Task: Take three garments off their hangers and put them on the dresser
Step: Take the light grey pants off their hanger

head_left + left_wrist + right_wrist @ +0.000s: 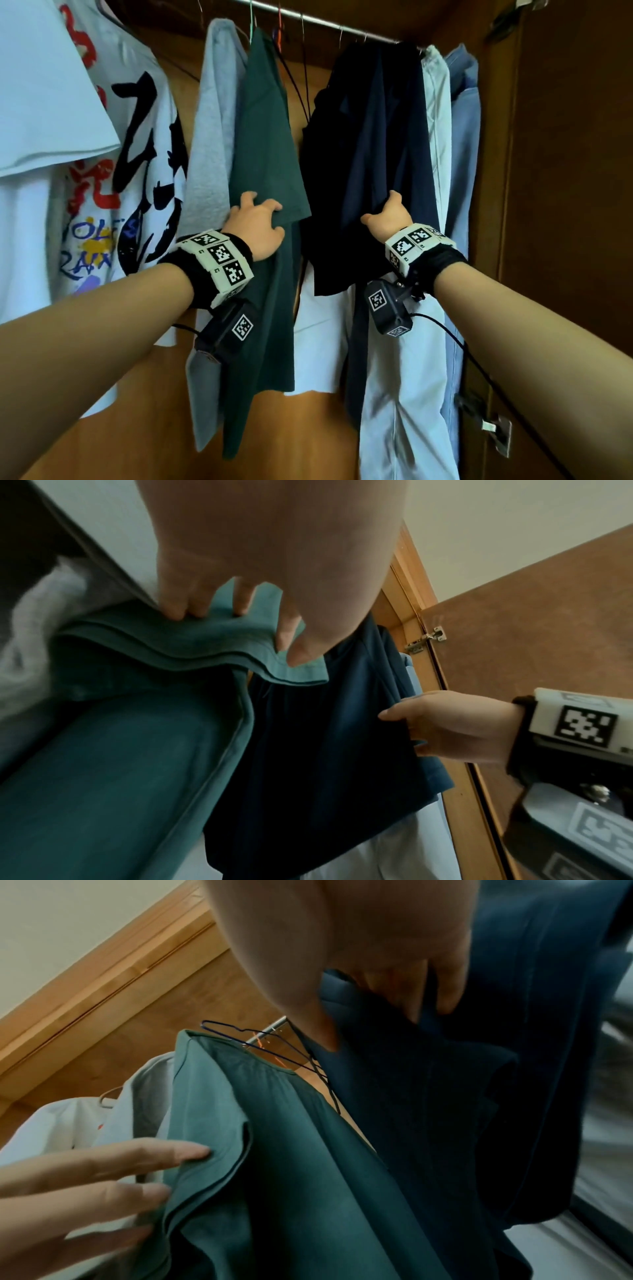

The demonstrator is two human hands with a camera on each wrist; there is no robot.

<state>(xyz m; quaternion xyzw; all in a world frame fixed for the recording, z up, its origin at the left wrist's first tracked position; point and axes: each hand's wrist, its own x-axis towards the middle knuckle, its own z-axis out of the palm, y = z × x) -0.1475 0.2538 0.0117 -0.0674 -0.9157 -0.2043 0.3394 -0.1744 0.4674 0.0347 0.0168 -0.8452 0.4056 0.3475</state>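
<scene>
Green cotton tee (pixel 263 144) hanging from the rail (pixel 329 24) at about 12 o'clock in the head view, navy garment (pixel 373 137) beside it at 1 o'clock. Left hand (pixel 255 228) on the tee's sleeve hem, fingers spread and laid against the cloth with the thumb under the edge: more a push aside than a firm hold, judging by the wrist views. Right hand (pixel 388 214) curled into a fold of the navy cloth, thumb out to the left. Probably parted this way to open a gap between the two and reach a hanger.

Gap at centre, showing bare wood back panel and thin wire hangers (pixel 260 1042). Crowded at 9 o'clock by a printed white shirt (pixel 137 164) and a grey one (pixel 212 130); crowded at 3 o'clock by pale blue garments (pixel 442 144) against the wardrobe door (pixel 565 171). Free room mostly toward the viewer and downward. No dresser in view; all garments on the rail.
</scene>
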